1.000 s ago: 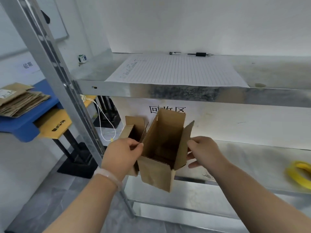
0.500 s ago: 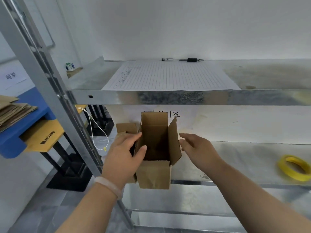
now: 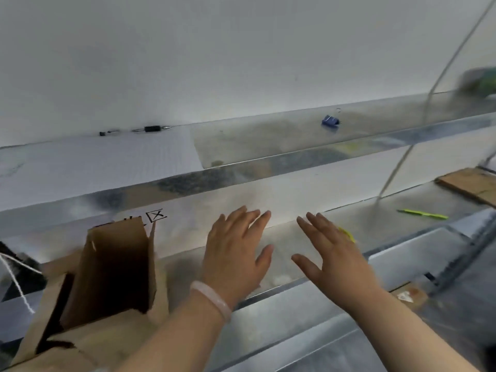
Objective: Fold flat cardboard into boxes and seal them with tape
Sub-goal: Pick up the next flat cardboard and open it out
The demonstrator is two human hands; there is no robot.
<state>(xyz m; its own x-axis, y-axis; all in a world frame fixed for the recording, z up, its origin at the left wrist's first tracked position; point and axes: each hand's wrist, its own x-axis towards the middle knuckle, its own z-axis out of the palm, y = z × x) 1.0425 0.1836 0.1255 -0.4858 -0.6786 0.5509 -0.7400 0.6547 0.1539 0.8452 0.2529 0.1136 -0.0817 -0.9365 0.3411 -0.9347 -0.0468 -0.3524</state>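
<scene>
Left hand (image 3: 236, 253) and right hand (image 3: 332, 256) spread wide, holding nothing, above the shelf (image 3: 188, 264) front edge. The open box (image 3: 112, 269) stands left, and the tape roll (image 3: 347, 233) peeks out behind the right hand.

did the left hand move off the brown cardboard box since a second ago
Yes. The left hand left the open brown cardboard box and went right, now past the black-lettered wall sign that the box sits below.

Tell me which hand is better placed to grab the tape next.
Right. The right hand, open, is right at the yellow tape, which peeks out just past its fingers. The left hand, also open, is farther from the tape and nearer the box.
</scene>
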